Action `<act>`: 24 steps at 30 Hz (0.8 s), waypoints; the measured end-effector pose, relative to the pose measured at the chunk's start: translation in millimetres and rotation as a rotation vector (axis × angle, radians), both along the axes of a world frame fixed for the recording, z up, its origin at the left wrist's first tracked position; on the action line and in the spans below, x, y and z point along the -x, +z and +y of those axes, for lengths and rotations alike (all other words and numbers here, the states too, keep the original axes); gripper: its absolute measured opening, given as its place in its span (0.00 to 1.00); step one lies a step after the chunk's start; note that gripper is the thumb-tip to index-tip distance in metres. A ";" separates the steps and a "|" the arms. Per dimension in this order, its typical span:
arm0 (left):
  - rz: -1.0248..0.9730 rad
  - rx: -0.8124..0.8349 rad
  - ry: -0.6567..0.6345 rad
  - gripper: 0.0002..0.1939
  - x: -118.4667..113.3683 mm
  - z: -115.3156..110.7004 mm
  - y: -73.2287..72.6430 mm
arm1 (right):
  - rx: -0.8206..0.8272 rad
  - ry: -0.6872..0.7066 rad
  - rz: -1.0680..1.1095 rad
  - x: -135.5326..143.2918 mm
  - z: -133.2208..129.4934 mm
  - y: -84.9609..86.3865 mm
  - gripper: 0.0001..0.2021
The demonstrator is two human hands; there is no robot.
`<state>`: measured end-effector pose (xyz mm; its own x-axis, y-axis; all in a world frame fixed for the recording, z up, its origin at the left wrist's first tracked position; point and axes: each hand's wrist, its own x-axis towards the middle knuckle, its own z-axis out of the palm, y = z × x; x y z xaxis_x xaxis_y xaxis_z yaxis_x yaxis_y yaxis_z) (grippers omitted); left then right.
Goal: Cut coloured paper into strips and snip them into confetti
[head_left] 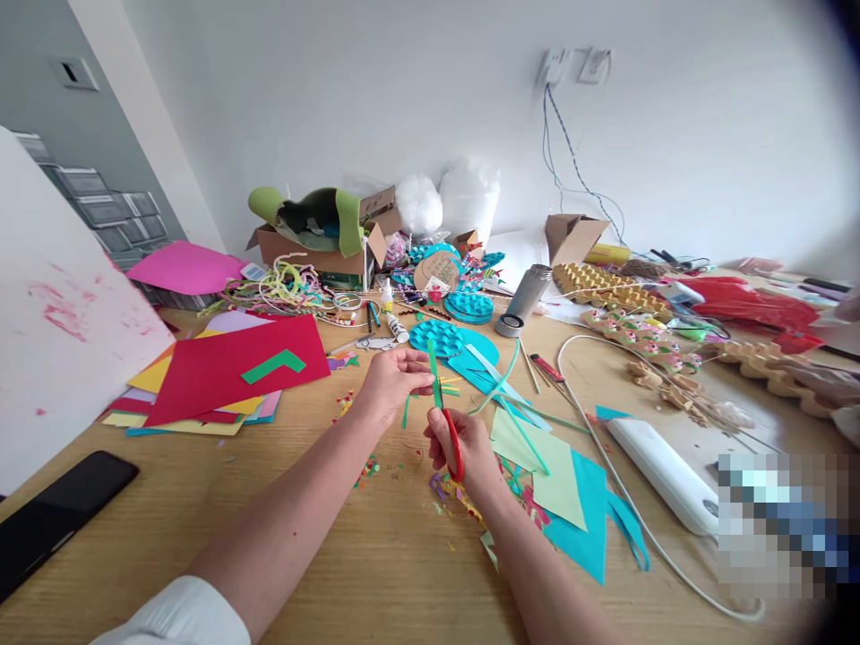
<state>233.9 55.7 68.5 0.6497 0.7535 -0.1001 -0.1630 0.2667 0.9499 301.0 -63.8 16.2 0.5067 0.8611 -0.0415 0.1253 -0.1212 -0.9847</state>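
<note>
1. Holds a narrow green paper strip (434,360) nearly upright above the middle of the wooden surface (376,573), with the fingertips of the left grip (395,382) together, clamped on it.
2. Grasps red-handled metal scissors (458,452) in the right grip (465,441), fingers closed around the handles, blades directed away at the strip; cannot tell how far apart the blades stand.
3. Has small multicoloured paper scraps (470,507) scattered beneath and around the right grip, with a pale green paper sheet (563,491) overlapping a bright blue paper sheet (591,506) to the right.
4. Shows, to the left, a bent green paper piece (272,365) on a large red paper sheet (202,376), over other coloured sheets; at the near left, a black smartphone (67,511).
5. Includes, beyond the strip, a turquoise bumpy disc (436,339) and a grey metal flask (530,294); to the right, a white oblong device (662,475) beside a white cable (622,481).
</note>
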 end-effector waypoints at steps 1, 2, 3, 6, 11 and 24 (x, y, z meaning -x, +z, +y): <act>0.001 0.002 0.001 0.13 -0.2 -0.1 0.2 | 0.003 0.000 -0.001 -0.1 0.2 -0.1 0.24; 0.002 0.004 0.000 0.13 -0.3 -0.1 0.4 | 0.008 0.000 0.000 -0.2 0.6 -0.1 0.24; 0.003 0.005 -0.001 0.13 -0.4 0.0 0.5 | 0.012 -0.003 0.003 -0.3 0.9 -0.1 0.24; 0.002 0.008 -0.002 0.13 -0.6 0.5 0.5 | 0.020 -0.015 0.015 -0.5 2.3 -0.4 0.24; 0.003 0.013 0.001 0.13 -0.5 0.2 1.0 | 0.015 -0.042 0.029 -0.3 3.1 -3.0 0.21; 0.001 0.032 0.007 0.14 -1.2 -0.8 1.5 | 0.016 -0.076 0.005 0.8 2.2 -3.3 0.22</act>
<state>235.1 55.0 70.0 0.6442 0.7546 -0.1249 -0.1641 0.2959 0.9410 300.2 -61.5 12.9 0.5704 0.8193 -0.0577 0.1098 -0.1456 -0.9832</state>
